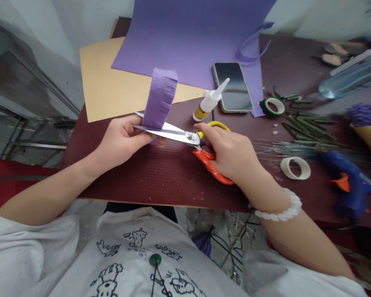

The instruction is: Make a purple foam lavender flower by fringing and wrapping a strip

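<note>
We find the purple strip (161, 97) upright left of frame centre, crosswise to the parted scissors (187, 136), pinched low by the nearer left hand (120, 138), the right hand (235, 152) gripping the scissors' handles.

A glue gun (354, 181), tape (266, 109) and wires (282, 149) are sitting on the bench (136, 177), showing a craft workshop.

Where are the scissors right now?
In the head view, the scissors are near the middle, held in the right hand, open blades pointing left at the purple strip in the left hand. The white bottle stands just beyond.
</note>
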### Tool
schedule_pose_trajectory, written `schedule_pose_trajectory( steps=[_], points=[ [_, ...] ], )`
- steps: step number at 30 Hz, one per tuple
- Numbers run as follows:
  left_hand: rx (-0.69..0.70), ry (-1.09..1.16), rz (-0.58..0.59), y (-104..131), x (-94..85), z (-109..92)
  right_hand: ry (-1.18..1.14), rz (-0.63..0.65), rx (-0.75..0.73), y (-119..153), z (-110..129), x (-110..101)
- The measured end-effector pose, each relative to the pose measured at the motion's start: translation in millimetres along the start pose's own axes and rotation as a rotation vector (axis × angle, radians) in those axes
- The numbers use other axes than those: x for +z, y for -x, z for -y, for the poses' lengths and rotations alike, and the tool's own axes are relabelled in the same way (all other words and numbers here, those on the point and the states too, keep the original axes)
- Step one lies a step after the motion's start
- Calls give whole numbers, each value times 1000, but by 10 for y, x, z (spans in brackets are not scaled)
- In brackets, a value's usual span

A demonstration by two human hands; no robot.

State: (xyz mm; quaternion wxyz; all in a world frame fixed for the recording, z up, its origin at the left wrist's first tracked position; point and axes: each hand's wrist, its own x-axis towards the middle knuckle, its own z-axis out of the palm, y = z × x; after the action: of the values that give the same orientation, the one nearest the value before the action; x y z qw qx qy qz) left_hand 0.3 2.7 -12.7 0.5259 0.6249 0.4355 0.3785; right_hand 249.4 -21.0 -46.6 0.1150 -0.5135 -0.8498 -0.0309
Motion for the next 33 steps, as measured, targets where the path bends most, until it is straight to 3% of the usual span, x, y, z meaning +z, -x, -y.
schedule_pose_trajectory(
  steps=[11, 19, 25, 33],
  points=[
    [32, -29, -32, -11, 20, -7, -144, 40, -44, 11, -16, 5],
    [44, -1, -42, -5, 30, 28, -25, 22, 14, -31, 12, 8],
    [93, 30, 14, -18, 15, 41, 47, 40, 54, -64, 20, 6],
    [43, 11, -23, -24, 22, 36, 27, 29, 54, -26, 16, -5]
  ],
)
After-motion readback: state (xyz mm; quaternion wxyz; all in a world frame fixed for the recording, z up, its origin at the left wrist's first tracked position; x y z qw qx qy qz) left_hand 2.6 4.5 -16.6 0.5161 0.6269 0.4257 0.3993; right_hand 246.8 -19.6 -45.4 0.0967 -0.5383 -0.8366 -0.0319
